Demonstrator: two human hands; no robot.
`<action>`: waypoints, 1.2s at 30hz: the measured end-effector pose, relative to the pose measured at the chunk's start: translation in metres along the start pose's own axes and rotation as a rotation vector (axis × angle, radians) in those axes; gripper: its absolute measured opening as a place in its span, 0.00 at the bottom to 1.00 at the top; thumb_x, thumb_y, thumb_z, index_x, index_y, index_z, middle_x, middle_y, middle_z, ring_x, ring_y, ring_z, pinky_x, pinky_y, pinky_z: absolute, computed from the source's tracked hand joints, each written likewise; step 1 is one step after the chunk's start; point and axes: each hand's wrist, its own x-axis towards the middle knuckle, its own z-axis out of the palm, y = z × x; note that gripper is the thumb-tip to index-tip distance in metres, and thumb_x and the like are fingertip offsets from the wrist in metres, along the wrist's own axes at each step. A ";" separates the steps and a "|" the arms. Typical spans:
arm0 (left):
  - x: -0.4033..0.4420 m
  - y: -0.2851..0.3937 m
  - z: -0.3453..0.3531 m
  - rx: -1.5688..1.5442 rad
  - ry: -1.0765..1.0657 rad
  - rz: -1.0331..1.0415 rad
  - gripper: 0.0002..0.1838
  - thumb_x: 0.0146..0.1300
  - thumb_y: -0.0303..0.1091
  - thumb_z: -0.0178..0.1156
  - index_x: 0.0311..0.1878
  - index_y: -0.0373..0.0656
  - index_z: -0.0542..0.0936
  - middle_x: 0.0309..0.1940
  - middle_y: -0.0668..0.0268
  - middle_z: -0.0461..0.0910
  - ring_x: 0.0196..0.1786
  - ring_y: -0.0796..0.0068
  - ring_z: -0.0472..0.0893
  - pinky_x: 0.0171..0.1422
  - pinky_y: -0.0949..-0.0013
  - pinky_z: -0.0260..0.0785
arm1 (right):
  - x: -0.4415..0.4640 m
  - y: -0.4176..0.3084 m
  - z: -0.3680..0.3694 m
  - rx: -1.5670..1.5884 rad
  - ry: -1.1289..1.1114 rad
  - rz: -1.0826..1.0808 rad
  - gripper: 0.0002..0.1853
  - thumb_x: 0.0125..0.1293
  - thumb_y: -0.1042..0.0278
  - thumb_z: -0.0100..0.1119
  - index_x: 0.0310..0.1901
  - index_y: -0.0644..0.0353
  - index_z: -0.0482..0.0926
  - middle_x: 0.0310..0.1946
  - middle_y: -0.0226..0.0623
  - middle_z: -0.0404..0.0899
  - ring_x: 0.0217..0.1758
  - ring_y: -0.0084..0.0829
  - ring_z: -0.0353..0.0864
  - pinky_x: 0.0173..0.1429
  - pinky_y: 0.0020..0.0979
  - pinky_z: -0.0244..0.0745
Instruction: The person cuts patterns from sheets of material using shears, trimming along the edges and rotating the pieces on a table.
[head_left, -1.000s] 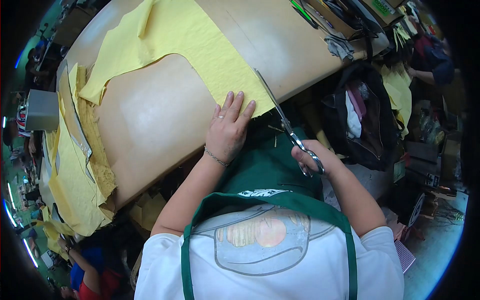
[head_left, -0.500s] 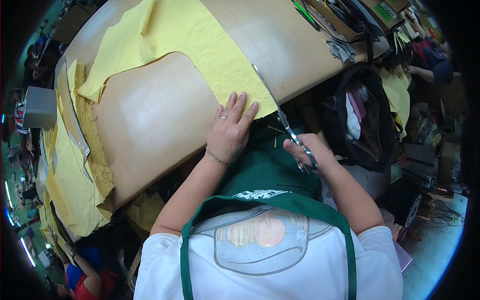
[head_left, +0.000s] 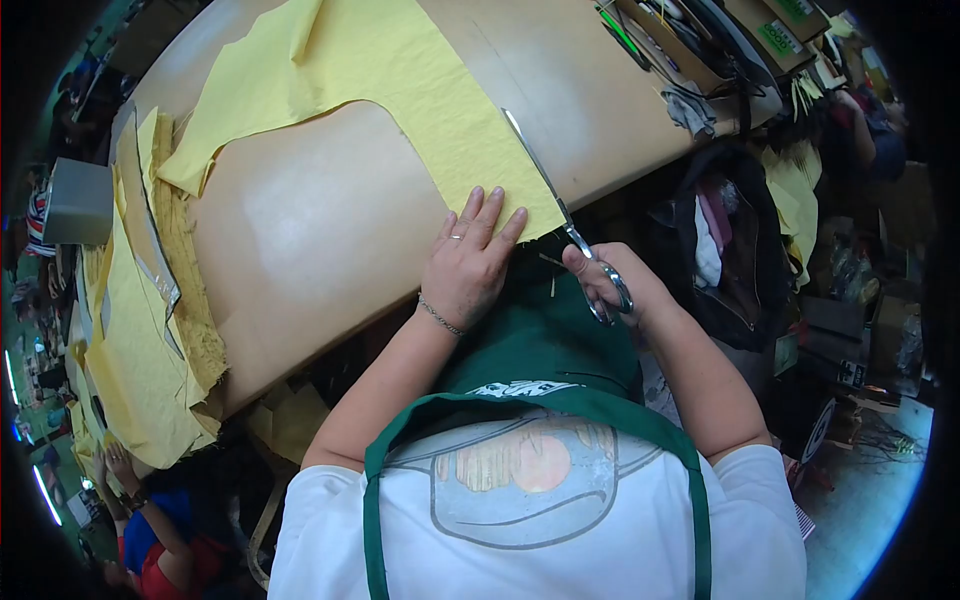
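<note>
A large curved piece of yellow fabric [head_left: 440, 120] lies across the tan table, one end reaching the near edge. My left hand [head_left: 466, 262] rests flat on that end, fingers stretched out and a little apart. In my right hand [head_left: 628, 282] is a pair of metal scissors [head_left: 577, 238], thumb and fingers through the handle loops. Their long blades lie along the fabric's right edge, tips pointing away from me. Whether the lower blade is under the fabric is hidden.
More yellow fabric pieces [head_left: 130, 370] are stacked at the table's left end, near a grey metal box [head_left: 78, 203]. Pens and a grey cloth [head_left: 690, 108] lie at the far right. An open black bag [head_left: 745, 290] is beside me. Other people work at both sides.
The scissors have moved slightly forward along the fabric's right edge, their tips now farther from me. My left hand stays flat on the fabric, with a slight shift to the right.
</note>
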 end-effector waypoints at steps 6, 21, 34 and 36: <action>0.000 0.000 0.000 -0.009 0.006 0.002 0.21 0.53 0.29 0.56 0.52 0.52 0.72 0.56 0.60 0.67 0.60 0.58 0.67 0.55 0.51 0.64 | -0.002 0.002 0.002 0.019 0.035 -0.031 0.35 0.46 0.27 0.50 0.20 0.60 0.68 0.12 0.27 0.65 0.13 0.17 0.65 0.18 0.21 0.62; -0.078 -0.037 -0.123 -0.085 -0.533 -0.163 0.08 0.48 0.28 0.57 0.34 0.49 0.78 0.56 0.67 0.68 0.64 0.64 0.62 0.61 0.37 0.48 | 0.043 -0.073 -0.066 -0.600 0.698 -0.645 0.23 0.48 0.50 0.64 0.29 0.65 0.72 0.25 0.47 0.73 0.29 0.45 0.72 0.36 0.37 0.67; -0.165 -0.069 -0.167 0.231 -0.215 -0.590 0.10 0.44 0.19 0.54 0.30 0.44 0.78 0.55 0.60 0.69 0.61 0.55 0.65 0.62 0.52 0.56 | 0.156 -0.136 0.004 -0.821 0.398 -0.729 0.22 0.48 0.53 0.65 0.36 0.61 0.70 0.36 0.46 0.75 0.41 0.46 0.74 0.44 0.40 0.68; -0.159 -0.086 -0.153 0.162 -0.077 -0.552 0.09 0.46 0.19 0.53 0.31 0.41 0.78 0.55 0.55 0.69 0.58 0.54 0.68 0.58 0.59 0.62 | 0.145 -0.119 -0.008 -0.807 0.493 -0.621 0.23 0.49 0.52 0.63 0.38 0.62 0.70 0.36 0.47 0.76 0.41 0.47 0.74 0.44 0.40 0.68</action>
